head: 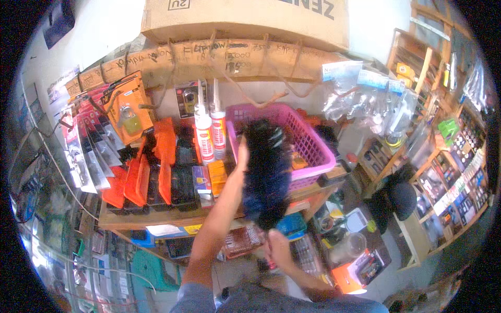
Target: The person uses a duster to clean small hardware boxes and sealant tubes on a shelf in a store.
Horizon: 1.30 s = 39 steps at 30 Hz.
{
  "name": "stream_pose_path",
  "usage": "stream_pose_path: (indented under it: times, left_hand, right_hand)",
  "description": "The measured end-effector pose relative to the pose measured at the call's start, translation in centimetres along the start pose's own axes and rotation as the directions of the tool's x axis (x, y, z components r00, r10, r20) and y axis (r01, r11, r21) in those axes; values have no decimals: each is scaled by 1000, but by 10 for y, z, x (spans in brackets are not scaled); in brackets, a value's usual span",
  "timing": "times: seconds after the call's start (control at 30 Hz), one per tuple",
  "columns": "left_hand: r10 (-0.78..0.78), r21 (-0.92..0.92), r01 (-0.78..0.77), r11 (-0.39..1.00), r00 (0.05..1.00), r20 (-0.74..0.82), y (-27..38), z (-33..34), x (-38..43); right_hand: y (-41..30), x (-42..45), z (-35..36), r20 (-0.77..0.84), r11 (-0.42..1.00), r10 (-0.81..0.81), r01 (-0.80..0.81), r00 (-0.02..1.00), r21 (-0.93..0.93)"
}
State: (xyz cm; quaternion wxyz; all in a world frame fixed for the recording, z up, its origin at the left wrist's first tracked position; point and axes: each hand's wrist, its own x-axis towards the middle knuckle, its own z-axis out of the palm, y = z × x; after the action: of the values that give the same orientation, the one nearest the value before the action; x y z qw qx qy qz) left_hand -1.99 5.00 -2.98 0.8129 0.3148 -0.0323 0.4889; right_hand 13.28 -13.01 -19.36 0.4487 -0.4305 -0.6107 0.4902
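A dark, blurred bushy head, apparently of a feather duster (268, 176), stands before me at the pink plastic basket (309, 156). My right hand (278, 246) is closed around its thin handle, low in front of my body. My left hand (243, 152) reaches forward along the left side of the dark head, beside the basket's near left rim. Most of its fingers are hidden, so I cannot tell whether it touches the basket or the duster. Two white sealant cartridges (203, 135) stand upright to the left of this hand.
Orange plastic trowels or floats (136, 182) and black boxes line the wooden shelf (129, 221). Carded padlocks (129, 119) and clear bags (372, 94) hang from hooks. A cardboard box (242, 19) sits above. At lower right are a clear jar (348, 246) and compartment shelving (450, 184).
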Motion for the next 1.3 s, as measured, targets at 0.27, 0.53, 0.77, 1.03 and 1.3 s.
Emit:
stream_pose_path:
  times: [0.27, 0.53, 0.77, 1.03, 1.3]
  left_hand:
    - [61, 65, -60, 996, 998, -15, -3, 31, -18]
    - [186, 253, -130, 959, 959, -215, -2, 24, -6]
    - [76, 163, -42, 986, 975, -208, 0, 64, -23]
    - [74, 321, -29, 947, 989, -130, -2, 45, -11]
    - [-21, 120, 11, 993, 996, 82, 4, 16, -12]
  right_hand:
    - [-11, 10, 2, 17, 984, 133, -134, 991, 120]
    - [31, -32, 24, -113, 992, 130, -129, 985, 17]
    - [-27, 23, -4, -48, 971, 128, -115, 991, 211]
    - [26, -16, 19, -47, 934, 303, -287, 952, 212]
    - [0, 4, 13, -108, 994, -104, 102, 989, -26]
